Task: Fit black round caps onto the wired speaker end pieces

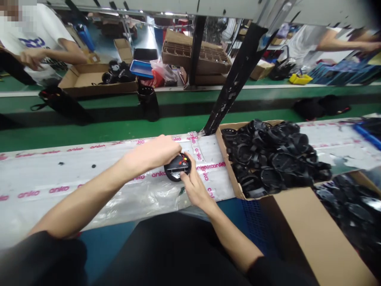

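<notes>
Black round part (177,167) sits clamped between left hand (157,153) and right hand (193,186) on the plastic sheet (59,178); grip it level and firmly, avoiding its wires.

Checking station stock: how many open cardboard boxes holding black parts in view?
3. One box of black rings right of the hands, one at far right, partly cut off, one across the belt by a co-worker. More may be hidden.

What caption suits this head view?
Both hands, left hand and right hand, hold a round black plastic part beside a cardboard box of similar parts.
</notes>
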A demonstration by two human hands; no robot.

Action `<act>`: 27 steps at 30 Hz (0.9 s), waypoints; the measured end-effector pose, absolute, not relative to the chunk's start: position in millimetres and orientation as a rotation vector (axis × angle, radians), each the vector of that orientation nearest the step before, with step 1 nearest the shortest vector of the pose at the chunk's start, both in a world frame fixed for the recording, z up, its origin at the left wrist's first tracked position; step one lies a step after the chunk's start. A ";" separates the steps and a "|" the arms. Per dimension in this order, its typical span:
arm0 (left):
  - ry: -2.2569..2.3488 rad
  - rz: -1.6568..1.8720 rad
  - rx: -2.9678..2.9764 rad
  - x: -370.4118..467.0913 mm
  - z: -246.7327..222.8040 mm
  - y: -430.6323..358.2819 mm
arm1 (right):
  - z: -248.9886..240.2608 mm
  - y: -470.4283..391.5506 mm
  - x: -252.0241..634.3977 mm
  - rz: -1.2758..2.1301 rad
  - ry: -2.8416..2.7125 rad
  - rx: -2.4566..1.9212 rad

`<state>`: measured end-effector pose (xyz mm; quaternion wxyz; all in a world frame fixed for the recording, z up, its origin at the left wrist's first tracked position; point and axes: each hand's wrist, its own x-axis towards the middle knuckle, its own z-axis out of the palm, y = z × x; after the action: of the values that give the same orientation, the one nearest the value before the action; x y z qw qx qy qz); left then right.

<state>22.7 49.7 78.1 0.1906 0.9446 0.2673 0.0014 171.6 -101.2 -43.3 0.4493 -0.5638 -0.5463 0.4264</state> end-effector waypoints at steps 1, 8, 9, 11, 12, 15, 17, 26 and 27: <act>0.746 0.000 2.700 23.6 79.2 44.1 | -37.8 -101.7 181.1 1.092 -1.403 -1.377; 0.864 0.105 2.956 19.4 59.5 17.0 | 1.5 -96.6 328.1 0.347 -1.525 -2.051; 0.909 0.137 2.947 18.3 54.7 14.6 | -0.1 -95.1 348.1 0.267 -1.467 -2.162; 0.949 0.265 2.846 15.0 46.3 10.5 | -9.4 -92.6 377.4 0.194 -1.435 -2.312; 0.958 0.368 2.754 12.5 43.2 8.5 | -15.7 -91.6 386.3 0.179 -1.450 -2.361; 0.949 0.776 2.431 1.9 37.4 0.0 | -31.9 -90.0 396.1 0.187 -1.534 -2.415; 0.895 0.991 2.330 -5.3 34.6 -8.2 | -36.1 -89.4 395.1 0.220 -1.558 -2.427; 0.902 1.009 2.581 10.6 15.3 -26.8 | -39.1 -88.0 376.9 0.274 -1.552 -2.288; 0.936 1.029 2.581 16.1 14.7 -28.0 | -38.1 -91.0 376.5 0.261 -1.530 -2.263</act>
<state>16.1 -28.0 14.7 0.1045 0.8754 0.3176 0.3491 376.5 -91.0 -38.1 0.1977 -0.8084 -0.5465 0.0932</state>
